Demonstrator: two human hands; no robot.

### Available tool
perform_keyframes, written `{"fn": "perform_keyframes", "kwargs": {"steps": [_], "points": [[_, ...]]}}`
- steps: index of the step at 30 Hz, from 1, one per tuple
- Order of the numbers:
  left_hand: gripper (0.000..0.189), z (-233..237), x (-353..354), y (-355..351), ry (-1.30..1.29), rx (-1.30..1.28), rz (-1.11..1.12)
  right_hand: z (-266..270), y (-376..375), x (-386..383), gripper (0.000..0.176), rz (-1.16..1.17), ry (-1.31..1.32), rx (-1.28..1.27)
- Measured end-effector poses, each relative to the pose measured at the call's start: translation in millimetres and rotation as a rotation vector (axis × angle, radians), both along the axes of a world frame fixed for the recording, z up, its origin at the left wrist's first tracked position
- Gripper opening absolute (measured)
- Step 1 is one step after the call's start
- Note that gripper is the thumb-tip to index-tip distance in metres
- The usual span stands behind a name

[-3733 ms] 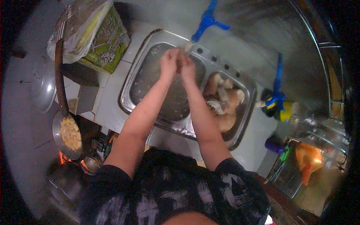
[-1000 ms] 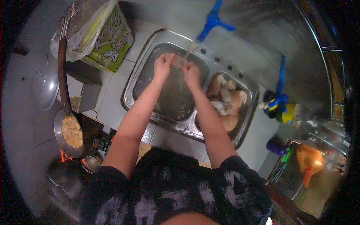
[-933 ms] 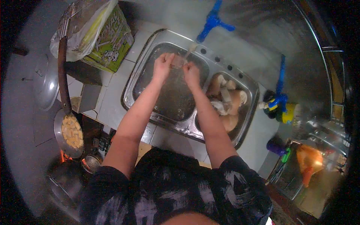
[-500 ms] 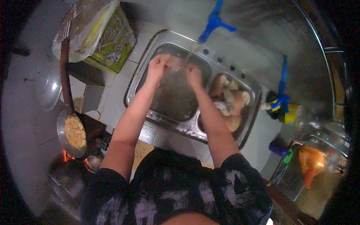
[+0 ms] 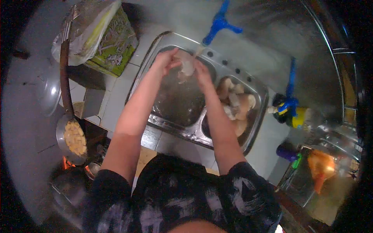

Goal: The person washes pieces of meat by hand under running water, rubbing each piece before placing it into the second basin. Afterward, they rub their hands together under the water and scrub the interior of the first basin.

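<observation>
Over the left basin (image 5: 176, 101) of the steel sink, a pale, limp piece of raw meat (image 5: 187, 66) hangs between my two hands, right below the blue tap (image 5: 217, 25). My left hand (image 5: 166, 62) grips its left side, fingers bent around the edge. My right hand (image 5: 202, 73) holds the right edge, with its fingertips against the meat. Cloudy water shows in the basin beneath. Several more pieces of raw meat (image 5: 243, 103) lie heaped in the right basin, partly covered by my right forearm.
At the left, a pan (image 5: 74, 141) of pale food pieces sits over a flame. A green patterned bin (image 5: 112, 50) lined with a plastic bag stands behind it. Right of the sink are a yellow-labelled bottle (image 5: 299, 118) and a purple cup (image 5: 286, 152).
The meat has been raised slightly and turned, and now hangs lower from my fingers. My left hand has shifted up and opened around it; my right hand has moved closer to it.
</observation>
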State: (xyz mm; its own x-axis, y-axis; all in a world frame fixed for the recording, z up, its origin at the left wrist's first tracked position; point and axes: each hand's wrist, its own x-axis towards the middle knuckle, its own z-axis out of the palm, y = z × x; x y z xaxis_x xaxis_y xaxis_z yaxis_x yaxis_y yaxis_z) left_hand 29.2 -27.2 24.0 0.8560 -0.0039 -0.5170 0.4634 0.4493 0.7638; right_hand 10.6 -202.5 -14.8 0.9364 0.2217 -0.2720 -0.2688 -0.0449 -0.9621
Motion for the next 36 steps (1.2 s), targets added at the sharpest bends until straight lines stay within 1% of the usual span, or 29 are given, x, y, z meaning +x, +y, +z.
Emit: {"fn": "perform_keyframes", "kwargs": {"steps": [1,2,3,4,5,6,7,8,9,11,12,13,14,15,16,17,18,19,21,22,24,26,28,30,32,33,34,35,36], "points": [[0.038,-2.7,4.9,-8.9,0.005,0.017,0.015,5.5,0.9,-4.2,0.041,-0.106,0.131,0.225],[0.038,-5.2,9.1,-16.8,0.003,0.013,0.015,10.8,2.4,-5.5,0.04,-0.211,0.258,0.451],[0.044,-6.0,12.1,-25.6,-0.075,0.301,-0.116,9.5,2.3,-5.3,0.04,-0.212,0.256,0.45],[0.049,-6.1,13.6,-34.1,-0.151,0.589,-0.248,6.9,2.7,-5.8,0.037,-0.298,0.319,0.477],[0.049,-8.8,7.2,-46.5,-0.15,0.589,-0.249,4.0,3.5,-6.7,0.035,-0.384,0.382,0.503],[0.054,-13.0,-5.6,-61.4,-0.192,0.805,-0.267,0.3,4.3,-6.9,0.035,-0.384,0.383,0.503],[0.059,-22.8,-12.3,-71.3,-0.236,1.019,-0.284,-5.6,3.7,-6.8,0.035,-0.375,0.325,0.444],[0.062,-34.7,-13.6,-73.8,-0.301,0.934,-0.266,-11.2,2.6,-6.6,0.035,-0.369,0.266,0.384],[0.062,-31.4,-15.2,-74.7,-0.306,0.928,-0.269,-21.3,3.0,-4.5,0.035,-0.374,0.262,0.379],[0.048,-20.2,-23.4,-74.3,-0.286,0.856,-0.15,-50.5,8.2,3.4,0.029,-0.367,-0.176,-0.116],[0.048,-23.2,-24.4,-73.3,-0.284,0.852,-0.15,-65.1,10.1,8.5,0.029,-0.37,-0.307,-0.404],[0.047,-27.5,-24.7,-71.2,-0.354,0.917,-0.12,-42.1,15.7,3.4,0.029,-0.369,-0.307,-0.405],[0.045,-31.5,-24.8,-70.0,-0.422,0.983,-0.09,-18.3,20.2,-3.4,0.028,-0.351,-0.379,-0.571],[0.045,-31.2,-25.6,-70.1,-0.42,0.985,-0.09,-1.2,23.6,-7.8,0.028,-0.331,-0.45,-0.737],[0.045,-31.1,-27.0,-70.7,-0.361,0.985,-0.054,-4.4,24.1,-7.0,0.028,-0.331,-0.448,-0.735],[0.044,-30.8,-28.1,-71.0,-0.302,0.985,-0.018,-8.5,24.4,-5.9,0.028,-0.306,-0.52,-0.781],[0.044,-33.5,-28.2,-68.9,-0.301,0.986,-0.02,-5.8,25.7,-6.1,0.028,-0.282,-0.594,-0.827],[0.045,-36.6,-28.6,-65.5,-0.281,0.983,-0.042,-2.9,26.5,-6.5,0.028,-0.283,-0.593,-0.827],[0.045,-41.7,-28.7,-61.8,-0.259,0.979,-0.063,3.6,28.0,-7.5,0.028,-0.236,-0.506,-0.954],[0.046,-44.0,-28.9,-60.2,-0.264,0.984,-0.067,4.2,28.8,-8.2,0.028,-0.234,-0.505,-0.953],[0.047,-48.6,-29.6,-57.4,-0.267,0.99,-0.07,4.5,30.2,-9.9,0.026,-0.258,-0.412,-0.92],[0.046,-52.6,-29.2,-56.4,-0.256,1.003,-0.054,3.7,29.8,-10.4,0.027,-0.265,-0.454,-0.947],[0.044,-43.9,-31.7,-56.0,-0.263,0.979,-0.034,1.8,29.0,-11.3,0.029,-0.272,-0.497,-0.973],[0.043,-34.6,-32.9,-52.4,-0.271,0.955,-0.014,-0.8,28.2,-11.2,0.022,-0.321,-0.503,-0.843],[0.042,-27.2,-33.8,-46.8,-0.197,0.928,-0.041,-7.5,25.4,-7.7,0.021,-0.304,-0.537,-0.841],[0.042,-29.6,-33.5,-43.0,-0.197,0.929,-0.041,-5.1,25.0,-6.8,0.021,-0.287,-0.57,-0.84],[0.043,-35.0,-32.6,-37.9,-0.227,0.871,-0.008,-2.8,24.6,-6.7,0.021,-0.287,-0.57,-0.839],[0.044,-40.5,-32.1,-33.3,-0.255,0.814,0.025,-0.8,24.5,-7.3,0.023,-0.286,-0.536,-0.749],[0.044,-50.2,-31.2,-29.3,-0.254,0.816,0.026,2.8,25.4,-7.8,0.027,-0.283,-0.503,-0.658]]}}
